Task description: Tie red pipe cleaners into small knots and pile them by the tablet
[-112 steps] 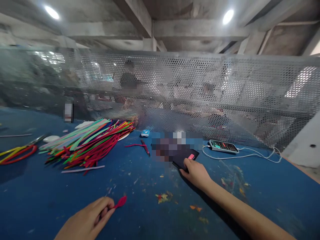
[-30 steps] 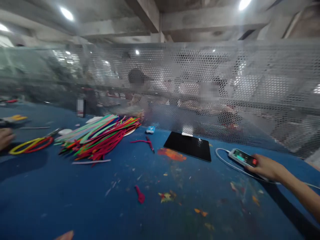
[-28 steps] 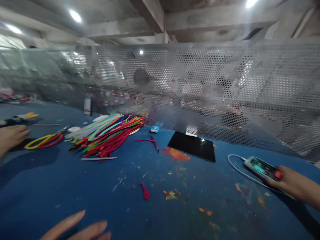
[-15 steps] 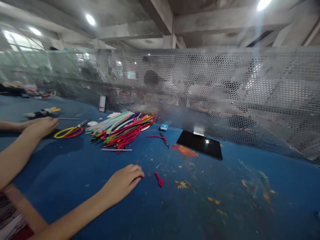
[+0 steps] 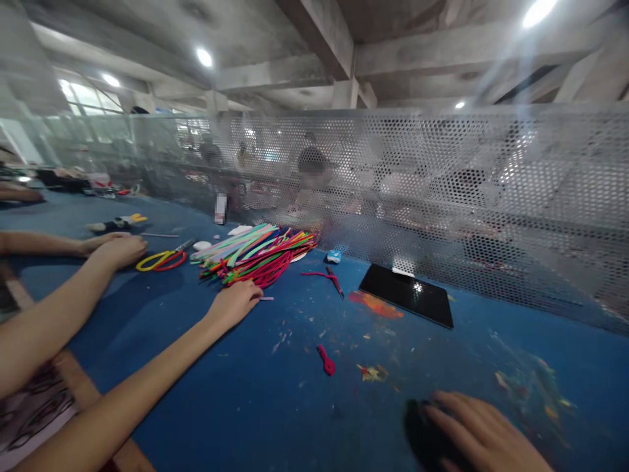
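My left hand (image 5: 236, 305) reaches in from the lower left, with its curled fingers on a pale purple pipe cleaner (image 5: 266, 299). One end of that stem sticks out past the fingertips. Just behind lies a pile of many-coloured pipe cleaners (image 5: 275, 252). At the bottom right is my right hand (image 5: 484, 426), blurred, with fingers stretched out and apart. A dark shape lies under them; I cannot tell if it is a shadow or an object. Between my hands lies a red twisted pipe cleaner (image 5: 327, 362) with a coiled round end.
A co-worker's hands (image 5: 118, 249) rest at the left, near scissors (image 5: 164, 259) with yellow and red handles. A black tablet (image 5: 407, 295), a thin dark tool (image 5: 335, 283) and a small blue-white packet (image 5: 334, 256) lie before the perforated screen (image 5: 422, 177). Paint marks the blue table (image 5: 275, 413).
My left hand has moved forward and left onto the pale purple pipe cleaner. My right hand has come into view at the bottom right. The view has shifted slightly left.
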Available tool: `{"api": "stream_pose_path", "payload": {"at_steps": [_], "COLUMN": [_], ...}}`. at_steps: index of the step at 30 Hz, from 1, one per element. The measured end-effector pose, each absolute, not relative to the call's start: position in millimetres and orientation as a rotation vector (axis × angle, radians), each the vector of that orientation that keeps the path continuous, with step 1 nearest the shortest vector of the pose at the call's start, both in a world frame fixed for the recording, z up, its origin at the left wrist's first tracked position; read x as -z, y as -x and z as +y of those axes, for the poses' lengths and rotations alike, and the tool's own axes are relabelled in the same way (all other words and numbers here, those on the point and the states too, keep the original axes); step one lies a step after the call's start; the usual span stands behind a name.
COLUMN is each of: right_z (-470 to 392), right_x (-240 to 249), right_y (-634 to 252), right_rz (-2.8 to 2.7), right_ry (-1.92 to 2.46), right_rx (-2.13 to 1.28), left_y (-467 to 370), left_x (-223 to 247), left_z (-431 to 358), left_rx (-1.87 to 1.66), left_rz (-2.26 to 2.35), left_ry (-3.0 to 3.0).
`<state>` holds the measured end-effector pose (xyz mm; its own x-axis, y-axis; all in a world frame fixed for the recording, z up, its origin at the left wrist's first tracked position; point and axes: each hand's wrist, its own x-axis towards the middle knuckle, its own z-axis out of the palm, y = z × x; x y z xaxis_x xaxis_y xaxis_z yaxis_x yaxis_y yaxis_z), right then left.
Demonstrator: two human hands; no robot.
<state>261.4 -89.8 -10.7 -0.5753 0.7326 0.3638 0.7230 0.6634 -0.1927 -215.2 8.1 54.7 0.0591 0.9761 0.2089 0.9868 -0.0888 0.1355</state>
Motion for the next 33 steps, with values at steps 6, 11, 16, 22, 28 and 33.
{"api": "stream_pose_path", "payload": {"at_steps": [6, 11, 16, 22, 28, 33], "right_z": [-55.4, 3.7, 64.9, 115.8, 144.0, 135.6], "right_x": [-29.2, -22.3, -21.1, -26.4, -27.8, -29.4], "right_y": [-101.1, -41.5, -4.5, 16.2, 11.4, 11.7], "right_rz": [-2.691, -2.678, -2.708, -2.633, -2.451, -2.399], "right_ry": [1.19, 1.227, 1.04, 1.094, 1.296, 1.248], "right_rx": [-0.18, -0.196, -0.285, -0.235, -0.117, -0.282], "left_y": [223.9, 224.7, 226.6, 235.9, 240.1, 249.0], "left_x": [-43.9, -44.2, -47.5, -47.6, -47.2, -46.4], "left_z": [5.7, 4.1, 3.5, 6.7, 8.3, 5.2], "left_rx": [0.394, 0.424, 0.455, 0.497, 0.624, 0.76], "left_rz": [-2.106, -2.101, -2.109, -2.122, -2.101, -2.139], "left_ry": [2.234, 2.243, 2.254, 2.285, 2.268, 2.081]}}
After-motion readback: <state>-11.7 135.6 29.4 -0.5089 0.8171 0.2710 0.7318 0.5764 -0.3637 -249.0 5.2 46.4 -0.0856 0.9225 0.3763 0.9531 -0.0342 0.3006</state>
